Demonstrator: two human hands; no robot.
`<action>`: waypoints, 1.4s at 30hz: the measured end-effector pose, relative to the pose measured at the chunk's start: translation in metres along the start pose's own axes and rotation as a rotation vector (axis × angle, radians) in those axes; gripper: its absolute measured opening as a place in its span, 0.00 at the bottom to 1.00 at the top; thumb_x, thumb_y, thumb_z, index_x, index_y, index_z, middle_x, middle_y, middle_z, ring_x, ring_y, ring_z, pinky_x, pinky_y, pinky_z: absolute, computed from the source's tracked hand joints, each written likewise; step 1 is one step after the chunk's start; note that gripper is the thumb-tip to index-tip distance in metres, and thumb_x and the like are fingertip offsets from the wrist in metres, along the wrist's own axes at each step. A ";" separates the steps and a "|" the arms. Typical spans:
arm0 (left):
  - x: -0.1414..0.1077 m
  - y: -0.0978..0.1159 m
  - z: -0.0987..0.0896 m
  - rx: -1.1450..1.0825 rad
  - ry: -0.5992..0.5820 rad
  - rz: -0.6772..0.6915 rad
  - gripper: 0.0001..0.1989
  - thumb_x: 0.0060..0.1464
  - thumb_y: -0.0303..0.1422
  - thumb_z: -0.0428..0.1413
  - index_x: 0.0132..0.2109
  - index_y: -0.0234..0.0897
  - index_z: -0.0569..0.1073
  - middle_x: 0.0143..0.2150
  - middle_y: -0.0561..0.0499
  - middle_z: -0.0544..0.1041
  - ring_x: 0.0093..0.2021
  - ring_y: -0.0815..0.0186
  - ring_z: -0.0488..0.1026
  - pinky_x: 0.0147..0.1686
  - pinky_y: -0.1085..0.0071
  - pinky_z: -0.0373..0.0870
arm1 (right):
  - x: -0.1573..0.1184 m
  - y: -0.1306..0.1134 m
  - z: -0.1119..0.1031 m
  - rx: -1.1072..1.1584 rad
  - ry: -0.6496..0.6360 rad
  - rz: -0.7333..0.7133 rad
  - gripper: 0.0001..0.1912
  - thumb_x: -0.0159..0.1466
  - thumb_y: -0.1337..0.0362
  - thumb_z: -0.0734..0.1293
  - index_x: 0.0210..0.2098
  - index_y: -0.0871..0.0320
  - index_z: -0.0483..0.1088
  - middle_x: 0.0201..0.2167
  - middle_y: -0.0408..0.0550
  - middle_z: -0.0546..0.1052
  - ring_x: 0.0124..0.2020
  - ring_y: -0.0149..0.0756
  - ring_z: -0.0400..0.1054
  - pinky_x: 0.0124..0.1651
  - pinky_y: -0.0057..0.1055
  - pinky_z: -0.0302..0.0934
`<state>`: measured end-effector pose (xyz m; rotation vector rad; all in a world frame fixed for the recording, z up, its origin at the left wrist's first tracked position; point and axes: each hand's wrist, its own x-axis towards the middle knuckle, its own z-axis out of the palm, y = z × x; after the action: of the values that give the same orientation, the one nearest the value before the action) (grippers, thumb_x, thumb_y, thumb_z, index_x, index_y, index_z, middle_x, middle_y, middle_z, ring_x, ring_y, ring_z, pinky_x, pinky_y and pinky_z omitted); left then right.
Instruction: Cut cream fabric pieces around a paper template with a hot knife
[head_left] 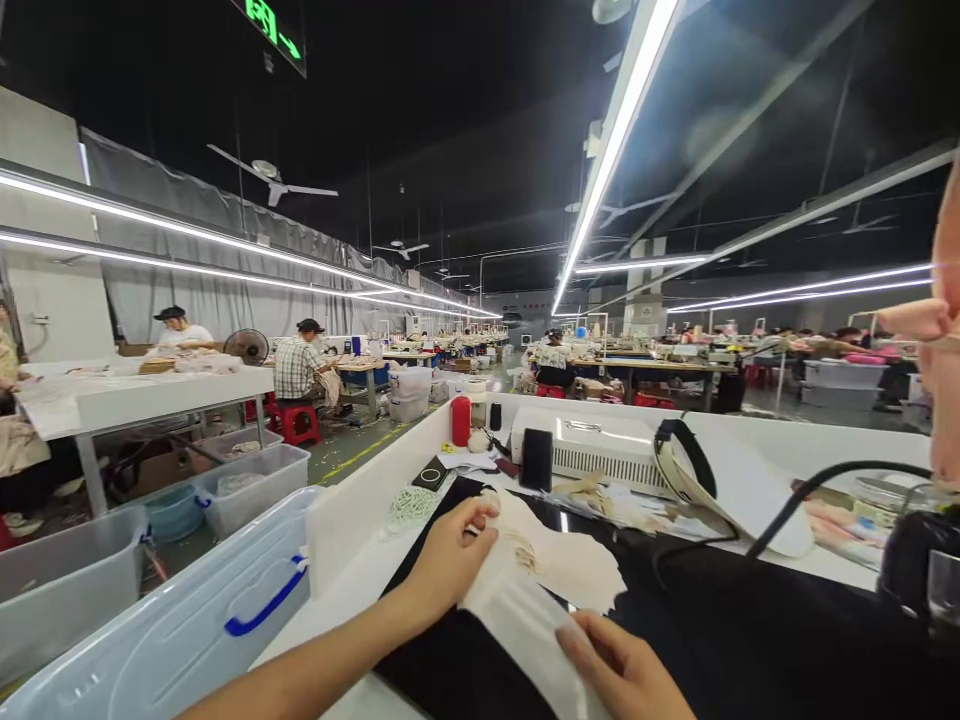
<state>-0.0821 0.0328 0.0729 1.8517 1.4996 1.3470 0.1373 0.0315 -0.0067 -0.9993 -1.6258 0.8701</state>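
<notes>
Cream-coloured fabric (577, 565) with a scalloped edge lies over a black surface (457, 665) on the white table. My left hand (455, 552) pinches the upper left part of the fabric, thumb and fingertips together. A pale, glossy strip (525, 630) runs from below that hand toward the bottom of the view. My right hand (626, 665) is at the strip's lower right side, thumb and fingers closed on its edge. Small gathered folds show in the cream fabric between the two hands.
Beyond the fabric stand a red spool (460, 421), a black box (536, 459) and a white vented machine (600, 450). Green cord (412, 506) lies at the left. A visor (735, 480) and black cable are at the right. Lidded bin (187, 620) adjoins the table; people sit farther off.
</notes>
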 end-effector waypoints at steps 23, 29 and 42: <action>0.111 -0.075 0.080 0.323 -0.107 -0.044 0.09 0.65 0.24 0.56 0.51 0.32 0.76 0.44 0.47 0.79 0.47 0.60 0.76 0.53 0.60 0.71 | 0.125 0.087 -0.041 -0.601 0.256 -0.030 0.27 0.61 0.48 0.58 0.46 0.58 0.77 0.46 0.59 0.80 0.49 0.61 0.73 0.52 0.54 0.64; 0.116 -0.089 0.057 0.395 -0.145 -0.120 0.12 0.72 0.34 0.54 0.58 0.33 0.72 0.46 0.47 0.78 0.37 0.65 0.77 0.39 0.66 0.78 | 0.105 0.095 -0.017 -0.793 0.239 -0.395 0.25 0.72 0.48 0.54 0.53 0.53 0.75 0.52 0.53 0.78 0.54 0.58 0.69 0.52 0.56 0.64; 0.079 -0.139 -0.086 0.869 -0.351 -0.207 0.12 0.69 0.38 0.59 0.50 0.33 0.76 0.50 0.46 0.77 0.49 0.58 0.77 0.52 0.55 0.76 | 0.089 0.099 0.005 -0.614 0.128 -0.724 0.17 0.78 0.51 0.57 0.52 0.51 0.72 0.47 0.50 0.79 0.46 0.47 0.74 0.50 0.44 0.67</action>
<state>-0.2311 0.1300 0.0367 2.1444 2.1744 0.2187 0.1376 0.1524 -0.0630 -0.7341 -1.9840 -0.1907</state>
